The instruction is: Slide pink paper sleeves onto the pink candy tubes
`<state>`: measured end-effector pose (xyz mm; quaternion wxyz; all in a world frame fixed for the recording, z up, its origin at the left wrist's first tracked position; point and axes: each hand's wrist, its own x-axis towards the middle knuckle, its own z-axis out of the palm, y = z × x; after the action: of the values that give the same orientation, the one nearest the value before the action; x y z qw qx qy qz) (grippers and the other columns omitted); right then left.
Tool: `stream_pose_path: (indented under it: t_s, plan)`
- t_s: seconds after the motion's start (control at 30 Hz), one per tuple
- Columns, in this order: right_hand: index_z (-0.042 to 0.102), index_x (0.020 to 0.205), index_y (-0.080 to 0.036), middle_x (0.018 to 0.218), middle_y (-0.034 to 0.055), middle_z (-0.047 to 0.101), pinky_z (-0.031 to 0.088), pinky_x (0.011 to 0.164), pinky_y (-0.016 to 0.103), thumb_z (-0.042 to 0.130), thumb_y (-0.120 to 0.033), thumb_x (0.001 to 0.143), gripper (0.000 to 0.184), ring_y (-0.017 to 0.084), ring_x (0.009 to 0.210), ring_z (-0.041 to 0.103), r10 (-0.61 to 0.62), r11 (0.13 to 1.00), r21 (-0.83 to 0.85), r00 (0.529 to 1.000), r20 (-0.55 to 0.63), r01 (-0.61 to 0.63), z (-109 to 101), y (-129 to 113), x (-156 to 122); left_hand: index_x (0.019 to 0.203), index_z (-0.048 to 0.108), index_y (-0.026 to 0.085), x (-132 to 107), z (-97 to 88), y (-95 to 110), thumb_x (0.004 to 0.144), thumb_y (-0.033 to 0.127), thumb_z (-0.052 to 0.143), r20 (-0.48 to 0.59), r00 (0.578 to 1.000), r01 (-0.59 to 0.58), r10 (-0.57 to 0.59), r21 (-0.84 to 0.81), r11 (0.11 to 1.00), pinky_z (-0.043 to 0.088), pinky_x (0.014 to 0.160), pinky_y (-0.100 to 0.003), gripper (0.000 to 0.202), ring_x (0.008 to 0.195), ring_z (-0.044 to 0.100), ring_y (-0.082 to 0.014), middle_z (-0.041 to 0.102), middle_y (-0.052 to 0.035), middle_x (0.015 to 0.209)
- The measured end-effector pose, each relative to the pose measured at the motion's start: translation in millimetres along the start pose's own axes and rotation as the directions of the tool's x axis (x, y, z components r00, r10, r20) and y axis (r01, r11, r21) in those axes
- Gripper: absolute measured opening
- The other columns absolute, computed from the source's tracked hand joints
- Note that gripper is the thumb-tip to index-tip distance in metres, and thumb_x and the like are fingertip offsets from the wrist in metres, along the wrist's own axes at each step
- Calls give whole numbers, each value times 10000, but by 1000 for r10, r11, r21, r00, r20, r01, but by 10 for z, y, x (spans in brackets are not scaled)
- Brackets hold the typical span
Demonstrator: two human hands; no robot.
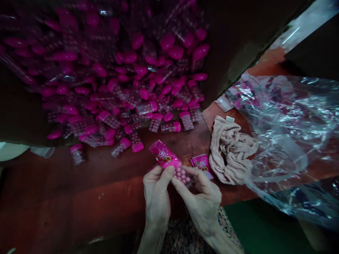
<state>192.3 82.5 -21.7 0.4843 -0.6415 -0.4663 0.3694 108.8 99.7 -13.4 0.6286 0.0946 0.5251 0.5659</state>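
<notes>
My left hand [156,192] and my right hand [202,199] meet near the front edge of a reddish-brown table [79,190]. Together they pinch a small clear tube of pink candy balls [182,174] with a pink printed label sleeve [164,157] half over it. My left thumb presses on the sleeve's lower end, while my right fingers grip the tube's exposed part. A second pink printed label [202,164] lies flat on the table just right of the hands.
A big heap of clear candy tubes with pink caps [127,77] fills the back of the table. A crumpled beige cloth [230,151] lies to the right, beside a large clear plastic bag [291,141]. A dark cardboard wall [233,46] stands behind.
</notes>
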Motion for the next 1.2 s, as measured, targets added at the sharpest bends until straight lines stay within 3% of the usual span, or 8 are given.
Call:
stream_pose_path:
  t_s: [0.13, 0.23, 0.43, 0.6, 0.7, 0.83, 1.07, 1.2]
  plan:
    - [655, 806, -191, 658, -12, 681, 523, 497, 198, 746, -241, 645, 193, 113, 539, 614, 162, 959, 211, 977, 139, -189, 20, -27, 59, 799, 724, 142, 32, -37, 68, 684, 258, 713, 55, 998, 1, 2, -40, 999, 505, 721, -263, 164, 732, 652, -156, 729, -71, 786]
    - [650, 771, -190, 633, -15, 676, 528, 496, 203, 755, -242, 622, 190, 116, 533, 622, 207, 921, 292, 959, 192, -257, 46, -35, 69, 850, 721, 141, 32, -40, 107, 688, 250, 712, 57, 998, -12, 13, -23, 1000, 495, 796, -275, 196, 853, 656, -176, 732, -88, 877]
    - [668, 778, -199, 632, -27, 669, 510, 472, 172, 750, -199, 640, 160, 95, 501, 606, 52, 990, 125, 996, 71, -60, 42, -40, 11, 812, 722, 132, 0, -14, 111, 714, 213, 679, 82, 995, 60, -65, 62, 996, 496, 822, -300, 134, 812, 666, -176, 733, -89, 890]
    - [674, 802, -189, 705, 0, 704, 542, 515, 191, 751, -183, 634, 186, 118, 557, 637, 75, 991, 110, 995, 60, -82, 23, -64, 35, 822, 720, 131, -1, -38, 86, 723, 242, 672, 131, 986, 111, -105, -36, 993, 510, 790, -343, 156, 801, 670, -210, 730, -99, 825]
    - [681, 897, -193, 806, 18, 720, 571, 613, 233, 751, -195, 635, 272, 145, 661, 662, 136, 957, 228, 971, 195, -180, 26, -57, 73, 858, 715, 136, 20, -63, 97, 745, 319, 655, 62, 996, 75, -68, -118, 990, 508, 794, -334, 224, 878, 658, -224, 725, -108, 872]
    - [679, 919, -175, 662, -2, 694, 568, 526, 219, 686, -233, 725, 203, 114, 520, 631, 222, 869, 345, 904, 366, -354, 48, -70, 62, 867, 710, 128, 30, -60, 144, 742, 393, 644, -8, 1000, 25, -26, -105, 994, 526, 737, -324, 300, 861, 663, -232, 719, -124, 909]
    - [697, 906, -185, 712, 20, 703, 558, 484, 225, 664, -219, 750, 163, 116, 496, 621, 135, 962, 212, 973, 186, -174, 77, -101, -74, 822, 716, 118, -81, 30, 51, 729, 404, 649, -142, 989, 38, -49, -80, 996, 534, 633, -263, 308, 718, 673, -186, 731, -126, 854]
    - [704, 879, -186, 665, 7, 699, 562, 511, 219, 678, -200, 734, 148, 116, 506, 633, 165, 939, 267, 966, 198, -215, 57, -91, -22, 881, 708, 123, -82, 0, 60, 746, 409, 632, -91, 992, 71, -83, -125, 990, 534, 650, -271, 325, 762, 668, -188, 714, -139, 972]
